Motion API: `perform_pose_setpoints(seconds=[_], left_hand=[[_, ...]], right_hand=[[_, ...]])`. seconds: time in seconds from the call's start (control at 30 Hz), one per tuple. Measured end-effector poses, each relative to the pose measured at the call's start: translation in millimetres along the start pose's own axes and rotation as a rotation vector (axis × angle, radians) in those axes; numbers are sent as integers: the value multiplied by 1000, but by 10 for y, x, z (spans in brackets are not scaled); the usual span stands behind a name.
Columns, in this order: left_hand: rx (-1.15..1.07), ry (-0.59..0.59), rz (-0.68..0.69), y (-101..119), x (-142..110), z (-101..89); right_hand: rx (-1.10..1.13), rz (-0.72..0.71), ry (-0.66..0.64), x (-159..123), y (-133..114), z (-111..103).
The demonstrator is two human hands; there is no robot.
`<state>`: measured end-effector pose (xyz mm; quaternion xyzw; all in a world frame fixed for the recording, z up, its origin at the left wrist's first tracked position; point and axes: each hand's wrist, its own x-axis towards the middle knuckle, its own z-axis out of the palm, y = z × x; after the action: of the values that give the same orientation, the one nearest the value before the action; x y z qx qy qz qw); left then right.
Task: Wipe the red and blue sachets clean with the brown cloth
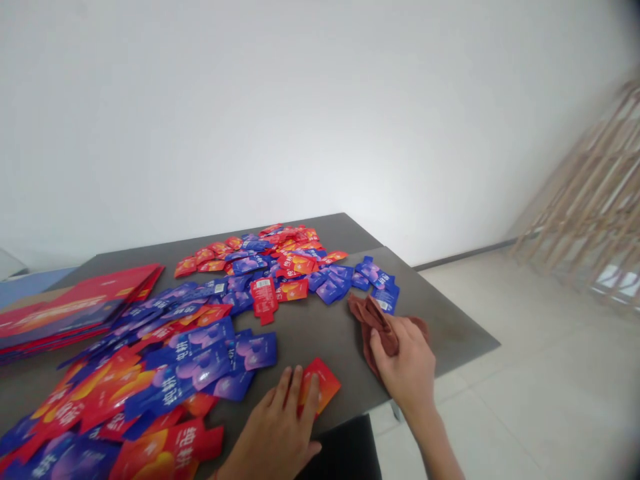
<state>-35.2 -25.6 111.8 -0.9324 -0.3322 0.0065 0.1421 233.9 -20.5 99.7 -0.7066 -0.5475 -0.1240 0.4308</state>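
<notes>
My right hand [407, 357] is closed round a bunched brown cloth [373, 327] that rests on the dark table near its right side. With fingers stretched out, my left hand [283, 427] lies over a small red-orange packet [325, 387] close to the table's front edge; the fingertips cover the packet's left part. Beyond the cloth lie several blue packets [377, 277]. A red packet [264, 298] with its printed back upward sits farther in, at the edge of a mixed heap.
Large blue packets [180, 373] and red ones spread over the left of the table [320, 333]. Smaller packets [295, 250] form a heap at the back. A stack of flat red cartons [75, 307] lies far left. A wooden lattice [595, 193] leans against the wall at right.
</notes>
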Motion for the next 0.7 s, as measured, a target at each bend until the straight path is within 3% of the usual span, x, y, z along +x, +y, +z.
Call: perform_pose_setpoints(seconds=[0.13, 0.3, 0.4, 0.57, 0.7], left_hand=[[-78, 51, 111, -67, -22, 59], [-92, 365, 191, -115, -59, -28], [-74, 478, 234, -144, -48, -180], [-56, 493, 303, -418, -29, -426], [19, 446, 285, -915, -89, -601]], right_hand=[[4, -25, 13, -28, 45, 41], [15, -23, 0, -45, 110, 77], [19, -10, -30, -45, 138, 80], [12, -9, -9, -47, 192, 95], [-8, 5, -38, -58, 249, 129]])
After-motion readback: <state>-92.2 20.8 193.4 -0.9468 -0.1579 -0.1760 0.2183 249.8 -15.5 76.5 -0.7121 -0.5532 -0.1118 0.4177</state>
